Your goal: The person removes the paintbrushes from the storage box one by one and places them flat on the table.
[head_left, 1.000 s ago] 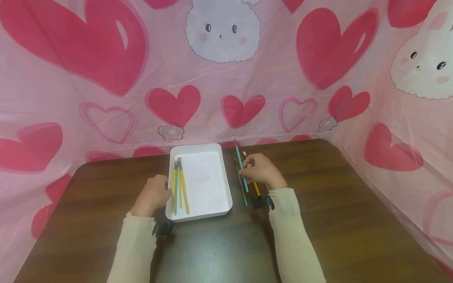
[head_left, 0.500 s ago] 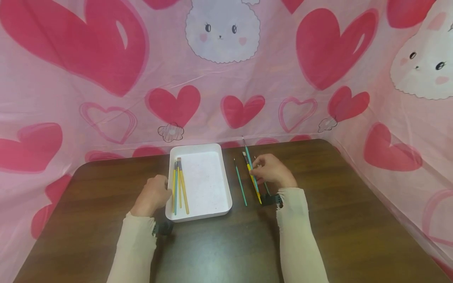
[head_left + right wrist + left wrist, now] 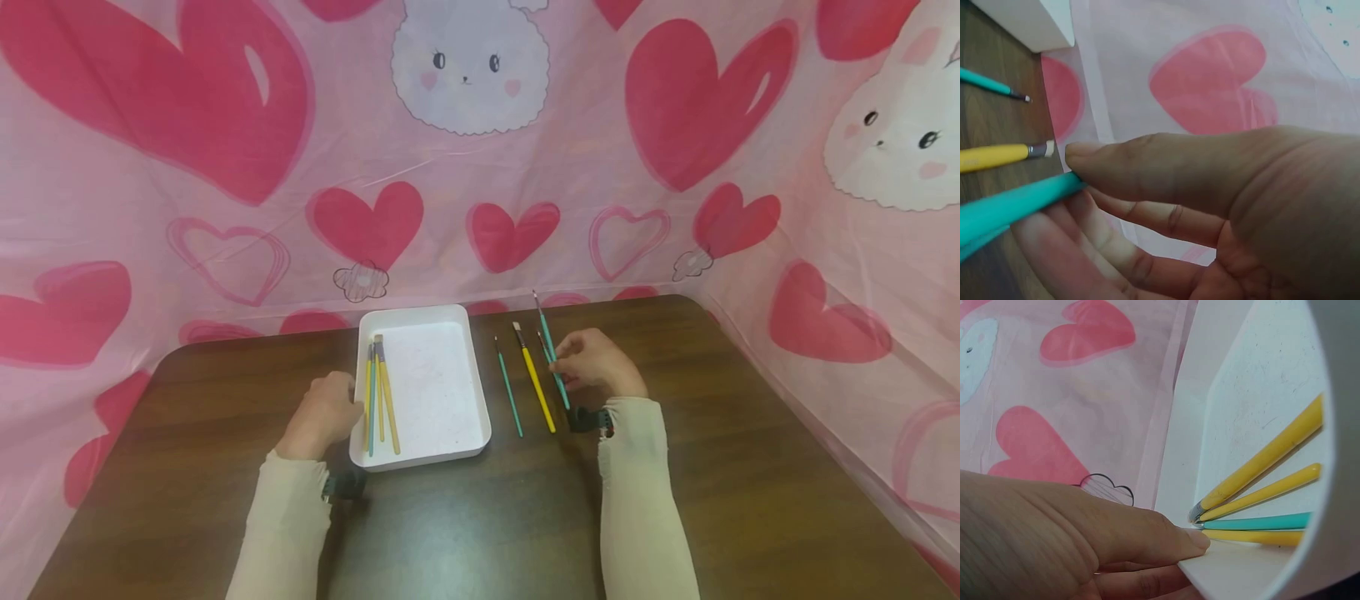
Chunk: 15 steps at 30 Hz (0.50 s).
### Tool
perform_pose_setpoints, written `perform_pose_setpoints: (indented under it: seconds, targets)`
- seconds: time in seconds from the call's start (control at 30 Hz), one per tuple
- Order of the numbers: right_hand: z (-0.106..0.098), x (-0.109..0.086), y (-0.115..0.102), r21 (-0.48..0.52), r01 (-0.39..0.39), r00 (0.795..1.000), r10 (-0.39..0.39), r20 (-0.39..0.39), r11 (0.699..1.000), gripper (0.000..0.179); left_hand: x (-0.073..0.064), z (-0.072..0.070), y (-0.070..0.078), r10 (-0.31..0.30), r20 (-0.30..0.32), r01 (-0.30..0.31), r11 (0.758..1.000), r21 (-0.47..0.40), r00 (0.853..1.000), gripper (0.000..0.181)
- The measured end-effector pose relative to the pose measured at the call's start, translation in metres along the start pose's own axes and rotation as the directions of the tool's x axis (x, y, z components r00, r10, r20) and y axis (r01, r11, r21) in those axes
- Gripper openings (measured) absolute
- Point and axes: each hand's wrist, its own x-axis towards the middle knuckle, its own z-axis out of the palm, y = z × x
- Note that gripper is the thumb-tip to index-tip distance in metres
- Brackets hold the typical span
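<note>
Teal paintbrush [image 3: 547, 333], one: pinched between the thumb and fingers of the right hand [image 3: 600, 362], which is closed only as far as the handle. The brush is placed to the left of that hand and to the right of the tray, well apart from the left hand. Its long axis is directed away from the person, tilted slightly left, bristle end farthest.

Second teal paintbrush [image 3: 979, 244], one: seen along and under the held one, partly hidden; whether it is touched or gripped cannot be told.

Yellow flat paintbrush [image 3: 535, 375] and slim teal paintbrush [image 3: 508, 387], one each: laid apart on the wooden table [image 3: 465, 533], roughly parallel to the held brush. Both are set between the right hand and the tray, the yellow one nearer the hand.

White tray [image 3: 420, 461], one: held at its left wall by the left hand [image 3: 322, 412], the thumb hooked over the rim, the fingers outside. Passage from the right is bounded by its raised right wall. Four paintbrushes [image 3: 390, 408], three yellow and one teal, are contained along its left side.

Pink heart-print cloth [image 3: 450, 167]: hung behind the table.
</note>
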Motion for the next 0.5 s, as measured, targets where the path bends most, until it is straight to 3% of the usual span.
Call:
perform_pose_setpoints:
  seconds: [0.17,0.5]
  targets:
    - [-0.005,-0.002,0.003,-0.059,-0.055,0.998,0.054,-0.027,0.997,0.025,0.0,0.0,-0.001,-0.007,0.007,0.007,1.0,-0.004,1.0,0.036]
    - [-0.009,-0.004,0.014,-0.061,-0.116,0.992,0.113,-0.052,0.991,0.026,0.001,0.0,-0.001,0.002,0.005,-0.002,1.0,0.021,1.0,0.036]
